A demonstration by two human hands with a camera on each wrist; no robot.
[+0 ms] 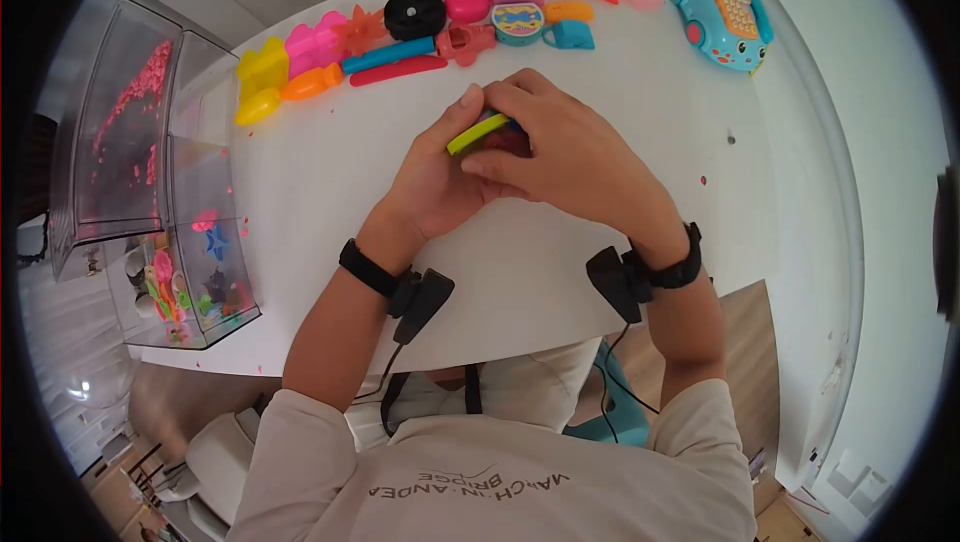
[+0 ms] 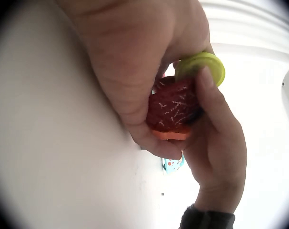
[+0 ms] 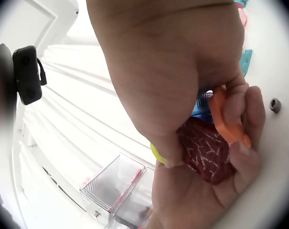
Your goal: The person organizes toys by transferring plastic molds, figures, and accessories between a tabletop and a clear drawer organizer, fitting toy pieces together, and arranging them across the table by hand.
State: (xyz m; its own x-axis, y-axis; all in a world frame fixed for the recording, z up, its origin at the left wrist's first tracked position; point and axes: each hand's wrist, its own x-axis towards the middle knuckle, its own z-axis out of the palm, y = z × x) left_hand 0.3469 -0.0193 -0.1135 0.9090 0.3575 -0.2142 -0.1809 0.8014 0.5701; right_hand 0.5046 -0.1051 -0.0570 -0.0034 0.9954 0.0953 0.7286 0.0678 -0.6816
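Observation:
Both hands meet over the white table around a small cluster of toy pieces. My left hand (image 1: pixel 432 182) cups a dark red marbled piece (image 2: pixel 173 107), its fingers curled around from below. My right hand (image 1: pixel 580 157) curls over from the other side, its thumb against a yellow-green disc (image 1: pixel 478 133). An orange piece (image 3: pixel 223 117) lies between the fingers beside the marbled piece (image 3: pixel 206 150). Something blue (image 3: pixel 201 113) shows behind them in the right wrist view. The fingers partly hide all these pieces.
Colourful toys line the far edge, among them a black round one (image 1: pixel 415 14) and a red stick (image 1: pixel 398 71). A toy phone (image 1: pixel 722 17) stands far right. Clear bins (image 1: pixel 205 242) with small pieces stand left. Crumbs dot the table (image 1: pixel 330 242).

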